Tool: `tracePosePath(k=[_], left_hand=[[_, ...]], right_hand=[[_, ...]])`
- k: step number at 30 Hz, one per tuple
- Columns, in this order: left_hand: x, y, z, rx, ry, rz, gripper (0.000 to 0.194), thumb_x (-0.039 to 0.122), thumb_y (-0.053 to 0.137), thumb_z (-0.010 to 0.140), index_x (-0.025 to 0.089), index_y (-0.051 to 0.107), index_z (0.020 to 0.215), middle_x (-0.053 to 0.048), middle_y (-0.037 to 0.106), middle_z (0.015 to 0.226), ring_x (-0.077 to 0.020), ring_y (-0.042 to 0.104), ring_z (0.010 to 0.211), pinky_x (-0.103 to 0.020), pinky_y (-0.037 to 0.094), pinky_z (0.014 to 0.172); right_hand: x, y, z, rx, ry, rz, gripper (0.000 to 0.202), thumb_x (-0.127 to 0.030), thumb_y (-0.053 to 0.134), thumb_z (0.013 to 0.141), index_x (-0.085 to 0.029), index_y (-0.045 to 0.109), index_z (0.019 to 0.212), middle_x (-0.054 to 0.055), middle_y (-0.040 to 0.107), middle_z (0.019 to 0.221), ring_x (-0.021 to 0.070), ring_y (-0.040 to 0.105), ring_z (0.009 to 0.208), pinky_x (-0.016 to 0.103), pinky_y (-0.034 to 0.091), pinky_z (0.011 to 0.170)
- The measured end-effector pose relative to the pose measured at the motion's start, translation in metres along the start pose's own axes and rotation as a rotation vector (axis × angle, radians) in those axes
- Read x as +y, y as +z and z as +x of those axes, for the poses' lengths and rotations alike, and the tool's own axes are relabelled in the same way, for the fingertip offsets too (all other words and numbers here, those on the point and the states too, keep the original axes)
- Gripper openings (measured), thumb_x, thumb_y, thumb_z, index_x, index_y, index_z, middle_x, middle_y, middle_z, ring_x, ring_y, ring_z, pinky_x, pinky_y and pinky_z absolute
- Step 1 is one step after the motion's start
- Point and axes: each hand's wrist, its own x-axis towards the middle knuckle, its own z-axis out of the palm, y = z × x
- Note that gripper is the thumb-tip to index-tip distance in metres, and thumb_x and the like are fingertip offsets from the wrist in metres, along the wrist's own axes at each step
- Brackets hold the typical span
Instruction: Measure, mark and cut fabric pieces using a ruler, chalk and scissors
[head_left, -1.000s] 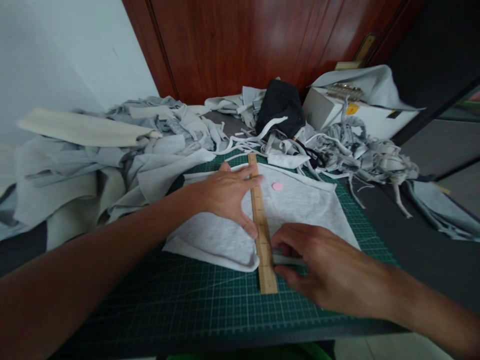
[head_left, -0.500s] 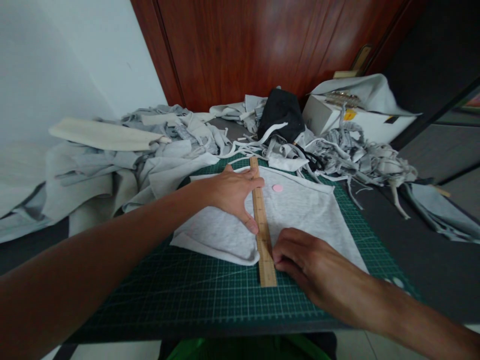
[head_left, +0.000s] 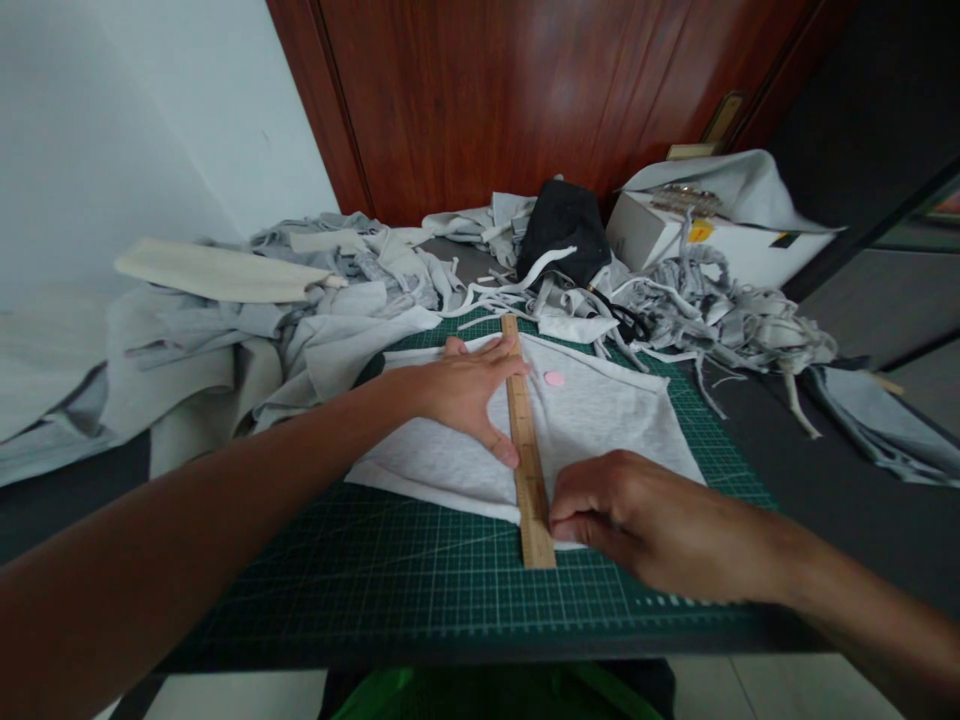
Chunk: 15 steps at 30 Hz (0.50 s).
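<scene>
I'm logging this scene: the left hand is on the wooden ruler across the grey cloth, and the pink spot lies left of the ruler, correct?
No: the head view shows the pink spot right of the wooden ruler. The left hand is on that ruler, laid across the grey cloth.

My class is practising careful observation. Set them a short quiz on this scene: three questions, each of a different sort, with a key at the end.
1. Multiple choice. Which of these does the left hand lie across?
a) the black pouch
b) the wooden ruler
c) the white box

2. True or false. The pink dot lies on the part of the light gray fabric to the left of the wooden ruler.

3. Fill in the blank. The light gray fabric is spread on a ____ surface marked with a grid of pale lines.

Key: 1. b; 2. False, it lies to the right; 3. green (the cutting mat).
</scene>
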Motion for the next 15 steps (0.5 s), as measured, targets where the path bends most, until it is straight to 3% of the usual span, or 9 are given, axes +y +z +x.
tracePosePath(k=[3,6,9,12,15], left_hand=[[0.001,0.002,-0.001,-0.018,-0.031,-0.019,0.126,0.089,0.074,0.060,0.022,0.032,0.159,-0.023,0.010,0.176,-0.0442,0.010,0.162,-0.062,0.020,0.123],[0.004,0.001,-0.001,-0.056,-0.090,-0.009,0.128,0.085,0.077,0.061,0.024,0.028,0.162,-0.023,0.002,0.177,-0.0466,0.008,0.162,-0.068,0.018,0.121],[0.006,0.000,0.000,-0.065,-0.107,0.013,0.126,0.081,0.078,0.062,0.023,0.027,0.162,-0.024,0.003,0.176,-0.0472,0.010,0.162,-0.069,0.020,0.120],[0.005,0.000,0.000,-0.045,-0.083,0.031,0.122,0.080,0.078,0.063,0.021,0.031,0.159,-0.025,0.008,0.176,-0.0454,0.013,0.161,-0.067,0.022,0.120],[0.003,0.002,0.000,-0.028,-0.047,0.021,0.123,0.084,0.075,0.064,0.019,0.032,0.158,-0.026,0.011,0.175,-0.0429,0.013,0.162,-0.063,0.020,0.123]], right_hand=[[0.001,-0.002,0.005,0.064,-0.010,0.024,0.020,-0.010,0.055,0.101,-0.019,0.071,0.094,0.000,0.071,0.083,0.0139,0.065,0.073,0.026,0.049,0.066],[-0.006,0.005,0.008,0.226,-0.079,-0.013,0.018,-0.012,0.062,0.098,-0.018,0.072,0.112,0.006,0.073,0.107,0.0191,0.070,0.097,0.032,0.056,0.087],[-0.018,0.018,0.015,0.237,-0.057,-0.137,0.015,-0.020,0.071,0.096,-0.016,0.073,0.110,0.013,0.067,0.124,0.0258,0.066,0.117,0.040,0.055,0.104],[-0.025,0.033,0.025,0.218,-0.091,-0.329,0.005,-0.013,0.067,0.095,-0.013,0.072,0.097,0.014,0.069,0.115,0.0276,0.065,0.117,0.043,0.050,0.113],[-0.029,0.046,0.031,0.257,-0.175,-0.496,0.012,-0.003,0.061,0.095,-0.012,0.069,0.093,0.010,0.070,0.095,0.0274,0.068,0.106,0.045,0.050,0.113]])
